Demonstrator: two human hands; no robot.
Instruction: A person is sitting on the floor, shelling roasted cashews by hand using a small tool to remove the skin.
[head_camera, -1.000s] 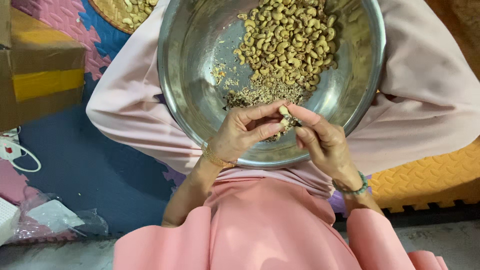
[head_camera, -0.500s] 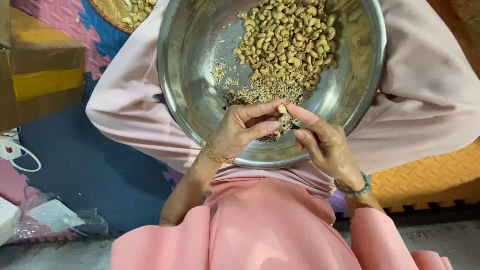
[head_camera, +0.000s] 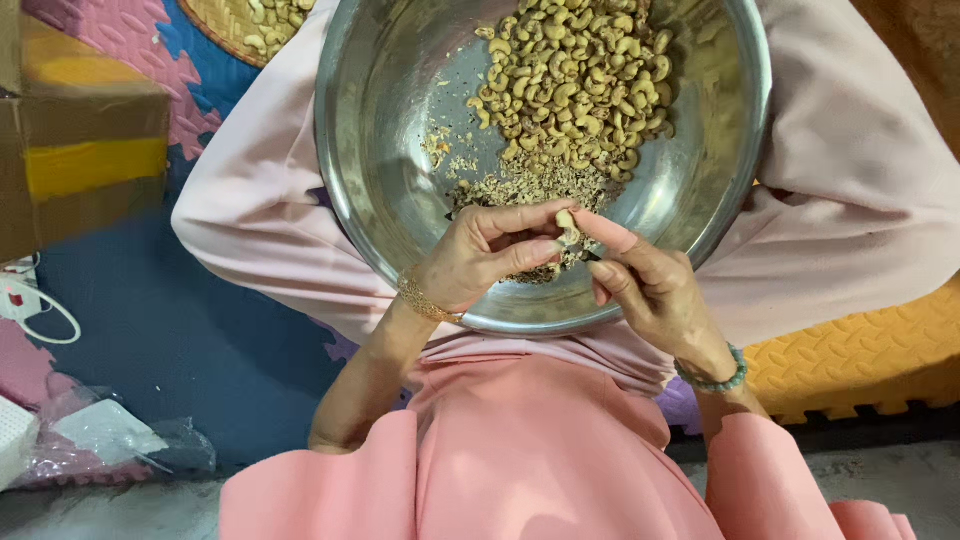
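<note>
Head view: steel bowl (head_camera: 400, 200) resting on lap, pink fabric under it on both sides. Nut (head_camera: 566, 222) pinched at fingertips of both hands, just above bowl's near wall, over crumb patch (head_camera: 530, 185). Left hand (head_camera: 480, 255) clenched on nut, thumb and forefinger closed around it; gold bracelet (head_camera: 425, 298) at wrist. Right hand (head_camera: 645, 285) grasping same nut from the other side, forefinger extended along it, small dark tool barely visible under fingers, kind unclear; green bead bracelet (head_camera: 715, 378) at wrist. Nut pile (head_camera: 575, 75) banked against far right wall, well apart from hands. Left half of bowl floor bare, room there. Near rim running just under both wrists, tight clearance. Woven tray (head_camera: 250, 25) with more nuts past bowl's top-left rim, cut by frame edge. Cardboard box (head_camera: 80, 150) far left, plastic bags (head_camera: 100, 435) at lower left on blue mat (head_camera: 180, 330). Yellow mat (head_camera: 860, 350) at right.
</note>
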